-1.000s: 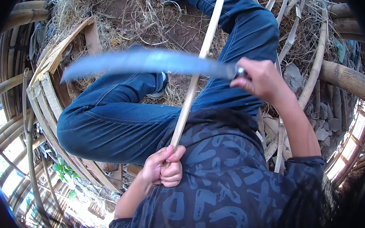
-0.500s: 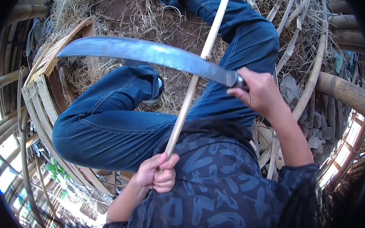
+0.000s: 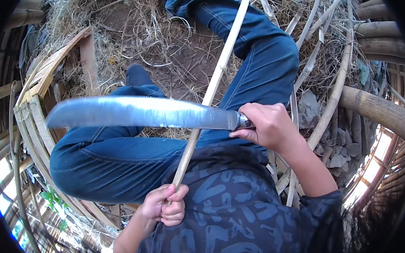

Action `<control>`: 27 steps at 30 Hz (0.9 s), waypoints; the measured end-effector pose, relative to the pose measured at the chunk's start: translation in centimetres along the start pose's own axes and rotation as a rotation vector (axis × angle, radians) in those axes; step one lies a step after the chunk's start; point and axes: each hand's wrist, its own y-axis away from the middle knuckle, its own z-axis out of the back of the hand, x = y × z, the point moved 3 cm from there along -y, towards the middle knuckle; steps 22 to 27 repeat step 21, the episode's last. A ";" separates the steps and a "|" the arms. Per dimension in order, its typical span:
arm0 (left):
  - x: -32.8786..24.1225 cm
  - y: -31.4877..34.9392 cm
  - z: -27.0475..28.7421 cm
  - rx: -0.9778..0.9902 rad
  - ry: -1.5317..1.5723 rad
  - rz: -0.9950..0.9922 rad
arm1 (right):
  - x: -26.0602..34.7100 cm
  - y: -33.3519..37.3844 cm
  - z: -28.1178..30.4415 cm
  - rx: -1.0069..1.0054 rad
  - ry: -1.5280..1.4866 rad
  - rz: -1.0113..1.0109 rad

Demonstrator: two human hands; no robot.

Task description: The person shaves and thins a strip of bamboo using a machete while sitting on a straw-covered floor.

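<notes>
My left hand [image 3: 165, 205] is closed round the near end of a long, pale bamboo strip [image 3: 223, 66], close against my shirt. From there the strip slants away and to the right, over my lap and past my bent right leg. My right hand [image 3: 268, 126] grips the dark handle of a machete [image 3: 141, 112]. Its broad, curved blade points left and lies across the strip in this view, hiding part of it and of my left leg. Whether the edge touches the strip I cannot tell.
Wood shavings [image 3: 153, 46] cover the brown ground ahead. To the left stands a slatted wooden crate [image 3: 39, 120]. On the right lie a thick bamboo pole [image 3: 373, 109], several long strips and grey stone pieces [image 3: 309, 106]. Bamboo walls rise at both sides.
The machete has come nearer my body along the strip, its blade now more level. My right hand moved with it, while my left hand keeps its hold. The whole view has shifted slightly.
</notes>
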 end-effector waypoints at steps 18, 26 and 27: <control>-0.6 -0.2 0.6 -0.053 -0.006 0.009 | -5.7 -0.1 0.7 -0.040 0.103 -0.181; -1.1 -0.9 1.1 0.028 0.005 0.027 | -5.8 -0.4 1.2 -0.076 0.100 -0.244; -1.1 -0.9 1.1 0.028 0.005 0.027 | -5.8 -0.4 1.2 -0.076 0.100 -0.244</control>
